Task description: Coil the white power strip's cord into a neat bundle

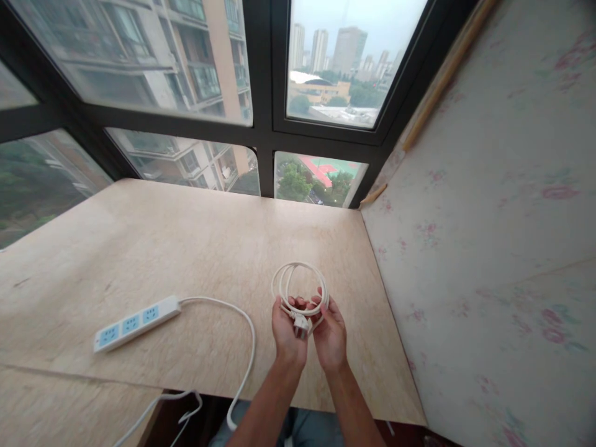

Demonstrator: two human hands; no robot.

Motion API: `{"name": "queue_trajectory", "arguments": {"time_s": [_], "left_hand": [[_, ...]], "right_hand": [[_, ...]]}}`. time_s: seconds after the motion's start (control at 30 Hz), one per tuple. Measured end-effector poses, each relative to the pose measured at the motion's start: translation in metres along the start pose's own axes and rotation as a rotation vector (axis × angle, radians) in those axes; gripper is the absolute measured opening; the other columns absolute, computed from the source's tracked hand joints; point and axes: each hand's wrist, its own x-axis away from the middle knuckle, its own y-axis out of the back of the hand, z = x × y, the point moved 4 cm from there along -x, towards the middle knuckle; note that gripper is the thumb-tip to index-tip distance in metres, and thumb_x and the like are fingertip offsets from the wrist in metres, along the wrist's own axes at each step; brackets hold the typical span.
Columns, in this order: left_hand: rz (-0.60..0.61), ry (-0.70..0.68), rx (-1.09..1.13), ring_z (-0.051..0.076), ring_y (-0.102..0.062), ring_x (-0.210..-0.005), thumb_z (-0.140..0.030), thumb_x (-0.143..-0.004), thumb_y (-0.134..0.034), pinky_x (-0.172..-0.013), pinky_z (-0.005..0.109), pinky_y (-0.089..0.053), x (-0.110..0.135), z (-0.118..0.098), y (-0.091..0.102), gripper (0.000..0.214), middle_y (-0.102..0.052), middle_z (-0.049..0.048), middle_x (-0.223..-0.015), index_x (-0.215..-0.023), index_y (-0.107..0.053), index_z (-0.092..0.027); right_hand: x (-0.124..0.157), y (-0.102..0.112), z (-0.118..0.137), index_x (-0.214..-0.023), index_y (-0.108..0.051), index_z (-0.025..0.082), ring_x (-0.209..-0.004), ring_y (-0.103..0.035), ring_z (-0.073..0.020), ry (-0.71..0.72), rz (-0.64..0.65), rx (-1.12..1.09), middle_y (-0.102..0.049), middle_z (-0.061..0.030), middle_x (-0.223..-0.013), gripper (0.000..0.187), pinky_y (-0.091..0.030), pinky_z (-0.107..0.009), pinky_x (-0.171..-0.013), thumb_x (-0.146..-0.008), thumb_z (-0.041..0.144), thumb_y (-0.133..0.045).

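Observation:
A white cable (305, 265) wound into loose loops is held up between both hands over the stone-look ledge. Its plug (301, 324), with metal prongs, lies at the near side of the coil between my palms. My left hand (287, 332) is closed around the left side of the loops near the plug. My right hand (331, 329) grips the right side of the coil with thumb and fingers. Some fingertips are partly hidden behind the loops.
A white power strip (137, 324) with blue socket faces lies at the left on the ledge (195, 242). Its cord (254, 338) curves over the front edge. Dark-framed windows (265, 124) stand behind; a floral-papered wall (465, 248) bounds the right.

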Motion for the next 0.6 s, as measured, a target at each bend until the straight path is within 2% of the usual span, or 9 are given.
{"name": "queue_trajectory", "arguments": {"time_s": [0.13, 0.23, 0.3, 0.4, 0.5, 0.6], "left_hand": [[-0.122, -0.122, 0.008, 0.014, -0.063, -0.062, -0.038, -0.082, -0.054, -0.073, 0.03, -0.051, -0.002, 0.025, -0.005, 0.024, -0.06, -0.0001, -0.066, -0.07, -0.052, -0.017], [-0.193, -0.27, -0.194, 0.014, -0.064, -0.068, -0.039, -0.084, -0.053, -0.077, 0.029, -0.049, 0.0, 0.035, -0.004, 0.023, -0.062, 0.001, -0.073, -0.079, -0.055, -0.016], [-0.165, -0.346, -0.392, 0.015, -0.065, -0.074, -0.041, -0.087, -0.052, -0.08, 0.03, -0.049, 0.004, 0.039, -0.004, 0.026, -0.064, 0.0028, -0.08, -0.086, -0.055, -0.016], [-0.124, -0.373, -0.582, 0.017, -0.065, -0.085, -0.046, -0.089, -0.05, -0.085, 0.031, -0.048, 0.012, 0.043, -0.002, 0.03, -0.065, 0.0063, -0.093, -0.096, -0.053, -0.017], [-0.1, -0.357, -0.694, 0.018, -0.064, -0.096, -0.046, -0.091, -0.05, -0.09, 0.032, -0.046, 0.019, 0.047, -0.002, 0.031, -0.064, 0.0096, -0.104, -0.104, -0.051, -0.018], [-0.01, -0.295, -0.718, 0.019, -0.063, -0.101, -0.045, -0.088, -0.055, -0.093, 0.033, -0.045, 0.024, 0.054, -0.004, 0.034, -0.064, 0.0111, -0.108, -0.108, -0.051, -0.018]], "right_hand": [[0.005, -0.004, 0.005, -0.109, -0.063, 0.022, -0.097, -0.066, -0.02, 0.006, 0.067, -0.027, -0.07, -0.0042, -0.104, 0.038, -0.048, -0.038, -0.093, -0.075, 0.036, -0.074], [0.01, -0.009, 0.011, -0.116, -0.058, 0.023, -0.104, -0.064, -0.0227, 0.012, 0.145, 0.034, -0.067, -0.0069, -0.115, 0.049, -0.047, -0.039, -0.096, -0.073, 0.037, -0.076], [0.011, -0.008, 0.013, -0.12, -0.055, 0.023, -0.105, -0.064, -0.0229, 0.002, 0.143, 0.087, -0.067, -0.0071, -0.116, 0.056, -0.047, -0.038, -0.095, -0.071, 0.035, -0.078], [0.01, -0.001, 0.013, -0.125, -0.05, 0.022, -0.103, -0.065, -0.0218, -0.026, 0.078, 0.143, -0.068, -0.0072, -0.114, 0.061, -0.049, -0.036, -0.093, -0.072, 0.035, -0.077], [0.008, 0.007, 0.015, -0.129, -0.047, 0.02, -0.098, -0.067, -0.0218, -0.018, 0.012, 0.166, -0.069, -0.0083, -0.11, 0.063, -0.051, -0.036, -0.087, -0.076, 0.041, -0.072], [0.005, 0.015, 0.021, -0.129, -0.048, 0.019, -0.091, -0.068, -0.0217, 0.023, -0.087, 0.162, -0.071, -0.0061, -0.099, 0.065, -0.053, -0.036, -0.08, -0.074, 0.044, -0.072]]}}
